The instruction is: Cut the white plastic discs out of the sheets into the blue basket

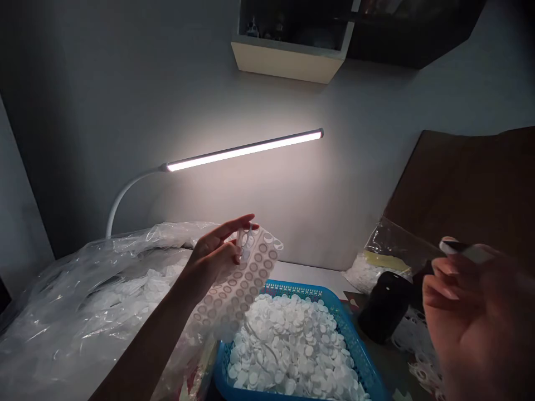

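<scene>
My left hand (pixel 217 253) is raised above the desk and pinches a translucent sheet of round dots (pixel 246 281), which hangs down toward a blue basket (pixel 355 351). The basket is heaped with small white round discs (pixel 288 345). At the right edge, close to the camera, my right hand (pixel 472 323) has its fingers curled, with a thin dark-and-white tool (pixel 463 249) gripped at the fingertips.
A lit bar lamp (pixel 244 149) on a white gooseneck arches over the desk. Crumpled clear plastic bags (pixel 83 301) full of white sheets fill the left. A dark cylinder (pixel 384 306), another bag (pixel 384 262), a brown board (pixel 468 184) and a wall shelf (pixel 288 55) stand right and above.
</scene>
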The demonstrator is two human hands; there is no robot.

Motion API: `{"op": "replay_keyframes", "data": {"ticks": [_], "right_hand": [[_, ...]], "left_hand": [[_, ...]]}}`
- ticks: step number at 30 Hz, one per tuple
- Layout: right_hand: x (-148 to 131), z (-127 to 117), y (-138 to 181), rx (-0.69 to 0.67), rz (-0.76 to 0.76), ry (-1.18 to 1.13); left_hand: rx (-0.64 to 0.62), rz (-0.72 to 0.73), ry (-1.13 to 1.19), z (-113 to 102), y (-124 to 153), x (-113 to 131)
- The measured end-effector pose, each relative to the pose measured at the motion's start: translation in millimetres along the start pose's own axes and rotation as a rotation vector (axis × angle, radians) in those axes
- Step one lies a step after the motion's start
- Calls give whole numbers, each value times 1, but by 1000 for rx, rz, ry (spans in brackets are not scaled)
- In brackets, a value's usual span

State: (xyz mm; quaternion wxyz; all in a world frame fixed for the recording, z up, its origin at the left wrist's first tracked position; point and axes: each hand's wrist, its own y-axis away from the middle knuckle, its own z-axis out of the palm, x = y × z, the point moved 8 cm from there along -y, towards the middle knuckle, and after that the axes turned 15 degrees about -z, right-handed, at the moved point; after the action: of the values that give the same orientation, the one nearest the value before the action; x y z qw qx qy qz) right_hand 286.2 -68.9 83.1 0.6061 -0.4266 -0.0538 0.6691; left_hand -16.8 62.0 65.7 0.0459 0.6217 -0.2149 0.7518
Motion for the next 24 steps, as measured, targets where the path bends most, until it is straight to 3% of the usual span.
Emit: {"op": "replay_keyframes", "data": {"ticks": [3,13,24], "right_hand": [[1,-3,-7,-111,14,111],[71,38,27,-693,144,260],[82,40,40,-709,138,356]], "left_hand": [[37,19,-9,-4,1,5],[-48,-37,-5,11,2,-4],[-35,-81,-50,18,-2,-12]]}}
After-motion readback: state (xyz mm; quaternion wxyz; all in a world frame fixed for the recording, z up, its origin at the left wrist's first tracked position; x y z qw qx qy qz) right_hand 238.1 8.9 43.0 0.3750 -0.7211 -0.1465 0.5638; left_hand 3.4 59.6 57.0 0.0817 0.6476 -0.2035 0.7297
